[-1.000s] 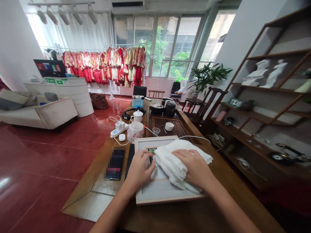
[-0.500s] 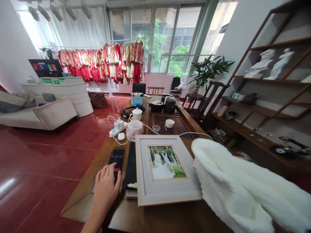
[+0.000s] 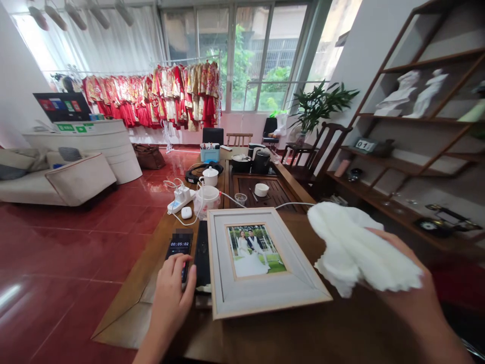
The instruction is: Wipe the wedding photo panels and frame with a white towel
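Note:
A grey-white picture frame with a wedding photo lies flat on the wooden table in front of me. My right hand is raised to the right of the frame, fingers closed on a white cloth that hangs above the table. My left hand rests on the table's left side with its fingers lying on the lower end of a black phone whose screen shows a timer. A dark flat object lies between phone and frame.
Further up the table stand a white teapot, a white pitcher, a power strip with cables, a small cup and dark kettles. A wooden shelf runs along the right. Sofa and clothes rack stand far left.
Both hands left the frame, uncovering the photo. My right hand lifted the cloth off to the right; my left hand moved left onto the phone.

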